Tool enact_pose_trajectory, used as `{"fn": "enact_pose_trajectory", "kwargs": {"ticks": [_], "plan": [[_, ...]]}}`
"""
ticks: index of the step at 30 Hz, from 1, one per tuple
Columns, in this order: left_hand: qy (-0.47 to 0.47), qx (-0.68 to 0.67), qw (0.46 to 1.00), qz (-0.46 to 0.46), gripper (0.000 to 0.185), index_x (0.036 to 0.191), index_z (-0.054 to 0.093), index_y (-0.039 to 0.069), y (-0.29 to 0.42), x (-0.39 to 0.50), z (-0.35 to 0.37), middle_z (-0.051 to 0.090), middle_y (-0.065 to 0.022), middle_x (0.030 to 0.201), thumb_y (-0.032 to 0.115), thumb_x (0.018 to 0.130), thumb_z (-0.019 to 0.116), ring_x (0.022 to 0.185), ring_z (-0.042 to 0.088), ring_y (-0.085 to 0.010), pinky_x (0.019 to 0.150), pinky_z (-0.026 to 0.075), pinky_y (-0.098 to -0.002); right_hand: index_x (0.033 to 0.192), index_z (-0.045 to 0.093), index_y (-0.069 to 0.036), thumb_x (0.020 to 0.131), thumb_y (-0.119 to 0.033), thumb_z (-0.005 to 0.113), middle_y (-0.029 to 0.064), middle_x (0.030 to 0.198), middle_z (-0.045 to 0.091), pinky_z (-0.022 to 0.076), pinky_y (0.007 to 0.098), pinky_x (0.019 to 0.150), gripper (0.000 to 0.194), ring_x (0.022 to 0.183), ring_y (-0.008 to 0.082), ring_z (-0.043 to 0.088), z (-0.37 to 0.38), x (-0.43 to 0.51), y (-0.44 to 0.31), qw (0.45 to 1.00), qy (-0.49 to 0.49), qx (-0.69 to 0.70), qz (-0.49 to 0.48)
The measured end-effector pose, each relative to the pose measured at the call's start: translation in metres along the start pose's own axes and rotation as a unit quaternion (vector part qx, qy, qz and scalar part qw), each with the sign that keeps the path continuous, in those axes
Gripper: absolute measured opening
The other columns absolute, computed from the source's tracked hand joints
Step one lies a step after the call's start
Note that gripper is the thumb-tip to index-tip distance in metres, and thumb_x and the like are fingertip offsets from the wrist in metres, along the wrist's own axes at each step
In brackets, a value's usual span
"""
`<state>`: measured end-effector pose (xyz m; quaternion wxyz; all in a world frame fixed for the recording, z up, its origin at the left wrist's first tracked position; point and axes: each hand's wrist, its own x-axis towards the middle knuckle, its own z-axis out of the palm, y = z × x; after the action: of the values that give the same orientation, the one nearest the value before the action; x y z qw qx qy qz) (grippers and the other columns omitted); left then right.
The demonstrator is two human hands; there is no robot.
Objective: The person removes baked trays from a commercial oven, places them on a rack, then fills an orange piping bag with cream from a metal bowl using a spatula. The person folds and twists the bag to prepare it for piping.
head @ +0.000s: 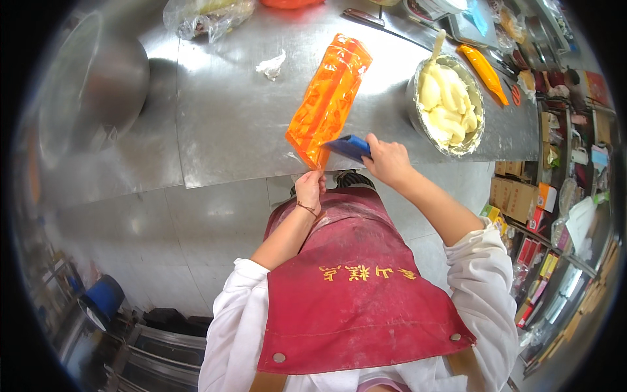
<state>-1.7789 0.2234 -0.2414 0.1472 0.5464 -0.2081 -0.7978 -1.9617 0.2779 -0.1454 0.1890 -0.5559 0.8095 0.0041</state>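
Note:
An orange plastic packaging bag (329, 98) lies on the steel table (230, 112), its narrow end reaching past the front edge. My left hand (310, 187) pinches that near end. In my right hand (388, 158) is a blue scraper (350, 148), its edge on or just above the bag's lower part. To the right stands a metal bowl (415, 105) heaped with pale yellow cream (448, 100), and a utensil handle (438, 44) sticks up from it. Beyond the bowl lies a filled yellow-orange piping bag (485, 73).
A large metal bowl (117, 73) stands at the left. A crumpled white scrap (272, 66) lies behind the orange bag, near a clear plastic bag (208, 17). A dark-handled tool (363, 17) lies at the back. Shelves with cardboard boxes (514, 196) stand at the right.

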Motion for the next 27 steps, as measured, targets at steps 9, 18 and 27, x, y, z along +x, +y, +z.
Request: {"fn": "enact_pose_trajectory", "kwargs": {"ticks": [9, 18, 27], "plan": [[-0.018, 0.069, 0.997, 0.016, 0.028, 0.072, 0.057, 0.006, 0.011, 0.000, -0.004, 0.054, 0.0015, 0.061, 0.029, 0.089, 0.056, 0.048, 0.047, -0.0068, 0.044, 0.036, -0.0195, 0.090, 0.044, -0.006, 0.077, -0.020, 0.060, 0.0131, 0.071, 0.061, 0.0461, 0.0438, 0.055, 0.025, 0.065, 0.0348, 0.060, -0.014, 0.000, -0.008, 0.989, -0.061, 0.045, -0.129], [-0.032, 0.106, 0.987, 0.113, 0.025, 0.069, 0.057, 0.003, 0.001, 0.006, -0.008, 0.048, 0.0023, 0.054, 0.021, 0.087, 0.057, 0.045, 0.041, -0.0058, 0.041, 0.033, -0.0212, 0.091, 0.043, -0.006, 0.076, -0.020, 0.062, 0.0134, 0.069, 0.061, 0.0464, 0.0441, 0.055, 0.028, 0.063, 0.0334, 0.061, 0.000, 0.022, -0.018, 0.998, 0.003, -0.020, -0.064], [-0.090, 0.133, 0.987, 0.034, 0.030, 0.086, 0.056, -0.002, 0.035, 0.005, -0.013, 0.058, -0.0081, 0.061, 0.028, 0.085, 0.054, 0.044, 0.056, -0.0156, 0.037, 0.036, -0.0229, 0.098, 0.048, -0.006, 0.075, -0.024, 0.063, 0.0157, 0.070, 0.062, 0.0472, 0.0450, 0.061, 0.032, 0.068, 0.0352, 0.061, -0.018, 0.024, -0.014, 0.998, 0.014, 0.052, -0.034]]}}
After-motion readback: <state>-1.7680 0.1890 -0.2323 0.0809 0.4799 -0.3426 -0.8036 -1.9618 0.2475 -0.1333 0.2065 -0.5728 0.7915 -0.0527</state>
